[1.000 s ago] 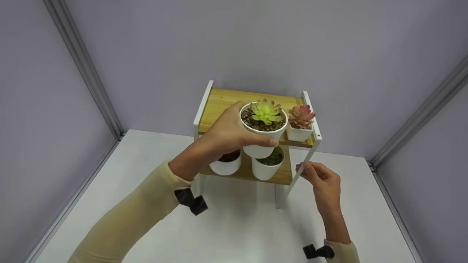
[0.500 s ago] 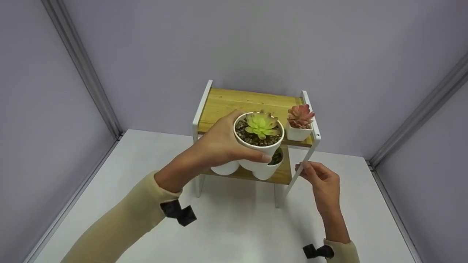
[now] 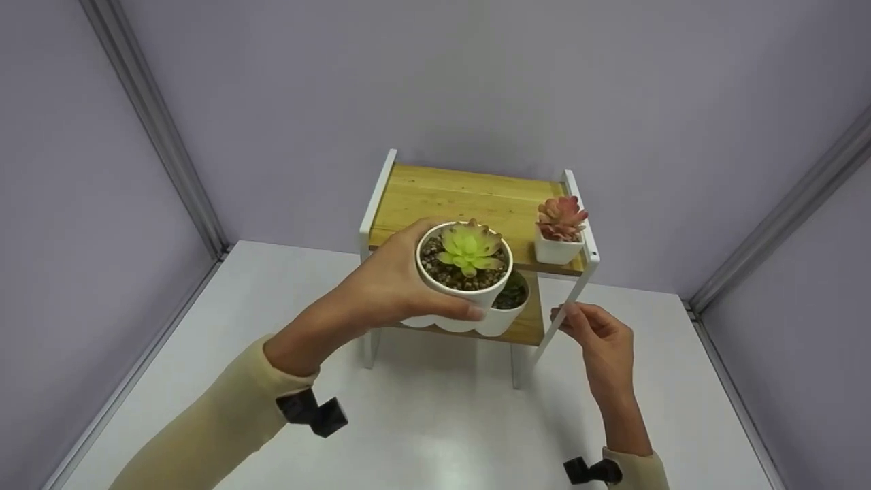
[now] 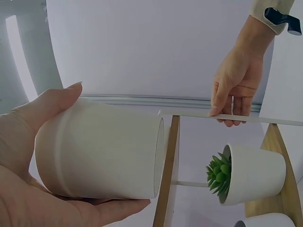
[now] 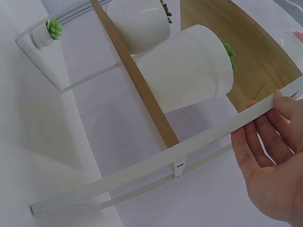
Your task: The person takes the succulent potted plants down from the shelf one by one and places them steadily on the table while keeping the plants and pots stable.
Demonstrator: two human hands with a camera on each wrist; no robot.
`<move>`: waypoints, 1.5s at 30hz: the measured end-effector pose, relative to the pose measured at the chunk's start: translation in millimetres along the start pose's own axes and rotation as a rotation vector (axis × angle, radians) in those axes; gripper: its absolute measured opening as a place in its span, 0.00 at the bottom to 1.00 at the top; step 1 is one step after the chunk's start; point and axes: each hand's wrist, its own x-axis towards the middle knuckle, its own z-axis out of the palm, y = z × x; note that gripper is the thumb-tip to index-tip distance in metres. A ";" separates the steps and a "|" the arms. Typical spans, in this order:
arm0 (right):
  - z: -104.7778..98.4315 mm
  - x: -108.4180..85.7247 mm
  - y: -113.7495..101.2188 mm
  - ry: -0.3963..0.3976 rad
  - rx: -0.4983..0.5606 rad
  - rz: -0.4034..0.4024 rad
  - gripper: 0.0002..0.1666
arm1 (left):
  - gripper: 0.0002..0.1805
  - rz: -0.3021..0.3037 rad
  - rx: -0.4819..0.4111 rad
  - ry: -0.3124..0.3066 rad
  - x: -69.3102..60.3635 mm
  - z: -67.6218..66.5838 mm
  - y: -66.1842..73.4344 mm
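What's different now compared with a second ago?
The left hand, gripping the white pot with the light-green succulent, has moved left and down in the head view. Nothing was released. The right hand stays on the white shelf frame; the pink succulent hasn't moved.

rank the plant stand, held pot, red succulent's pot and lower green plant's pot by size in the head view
1. Plant stand
2. Held pot, perhaps enlarged by nearness
Unsure, not ranked: red succulent's pot and lower green plant's pot, the latter being partly hidden
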 end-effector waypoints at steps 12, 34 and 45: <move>2.2 -2.0 1.1 0.001 -0.018 -0.003 0.17 | 0.53 -0.001 -0.006 0.010 -20.2 -11.1 -9.1; 0.8 -1.4 -0.2 0.016 -0.012 0.003 0.15 | 0.54 -0.016 0.028 0.028 -29.8 -12.1 -28.3; 1.4 0.3 -0.3 0.010 -0.024 0.003 0.16 | 0.55 0.001 0.026 0.029 -32.4 -10.2 -36.2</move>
